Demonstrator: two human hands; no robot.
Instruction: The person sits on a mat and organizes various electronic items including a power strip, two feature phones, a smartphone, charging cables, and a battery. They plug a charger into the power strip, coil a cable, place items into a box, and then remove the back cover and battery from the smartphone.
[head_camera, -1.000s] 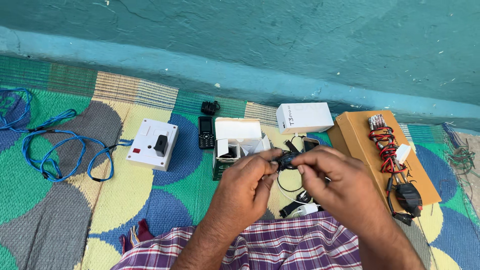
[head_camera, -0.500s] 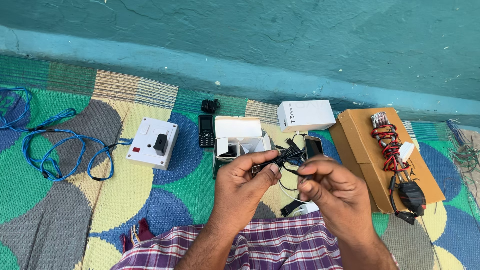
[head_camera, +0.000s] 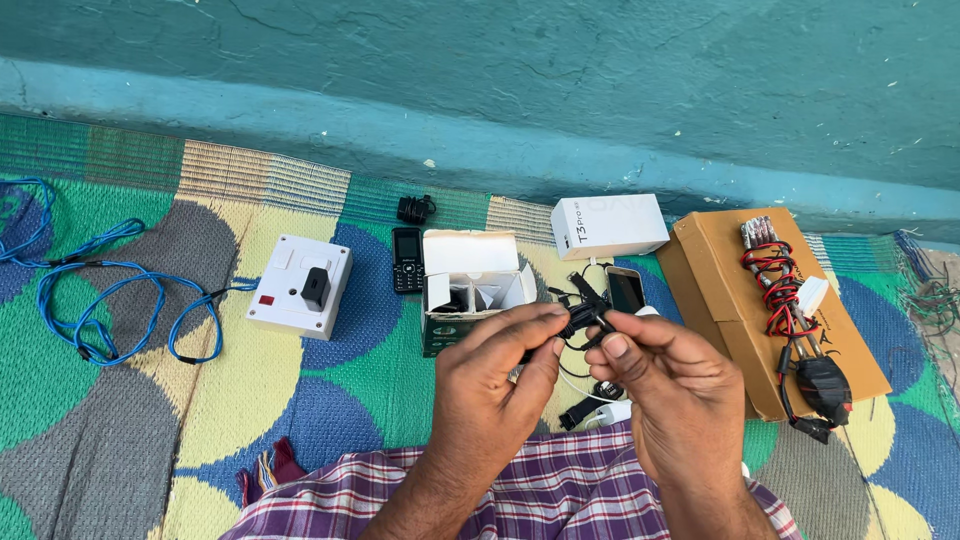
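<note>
Here, in the head view, the left hand (head_camera: 500, 385) and the right hand (head_camera: 672, 395) are both pinching a bundled black cable (head_camera: 583, 318) between thumb and fingertips, holding it above the mat just in front of the open white box (head_camera: 472, 270). The cable is looking coiled yet; the small black phone (head_camera: 407, 260) and white switch box (head_camera: 299, 287) are lying untouched.

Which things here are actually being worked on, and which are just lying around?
In hand:
- left hand and right hand, both pinching the black cable bundle

Lying about:
- white switch box with blue wire
- black keypad phone
- open carton
- white box
- smartphone
- brown cardboard box carrying red-and-black wires
</note>
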